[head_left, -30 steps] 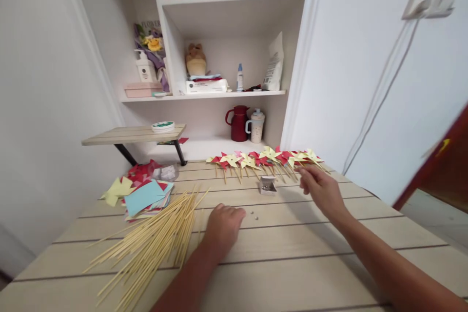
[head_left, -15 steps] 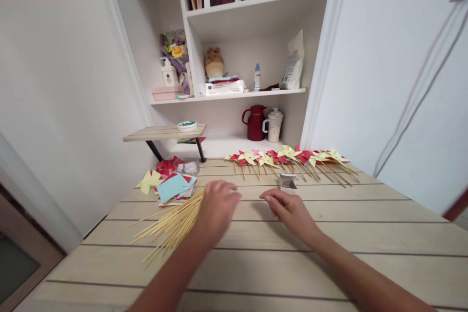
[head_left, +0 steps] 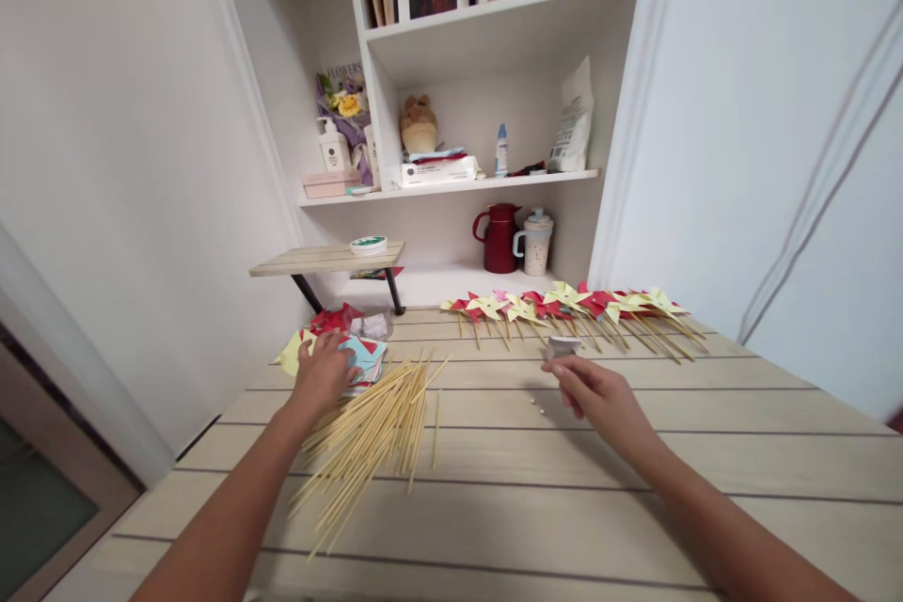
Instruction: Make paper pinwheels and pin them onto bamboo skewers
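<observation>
My left hand (head_left: 325,374) reaches over the stack of coloured paper (head_left: 368,353), its fingers apart and near a yellow paper pinwheel shape (head_left: 288,356) and red ones (head_left: 330,318). I cannot see whether the fingertips touch them. In front of it lies a loose pile of thin wooden sticks (head_left: 381,433), with one stick (head_left: 436,431) apart on the right. My right hand (head_left: 596,388) is closed in a pinch just in front of a small open box (head_left: 562,345); what it holds, if anything, is too small to make out. Tiny pale beads (head_left: 537,406) lie left of it.
Finished pinwheels (head_left: 564,299) on sticks lie in a row at the back right. A small raised shelf (head_left: 317,260) stands at the back left, a clear plastic container (head_left: 371,326) beneath its edge. Behind are a red jug (head_left: 500,240) and a cup (head_left: 536,245).
My left hand has moved from the sticks to the paper pieces at the left. The sticks are spread further right. My right hand has shifted slightly right, and tiny beads now show on the table.
</observation>
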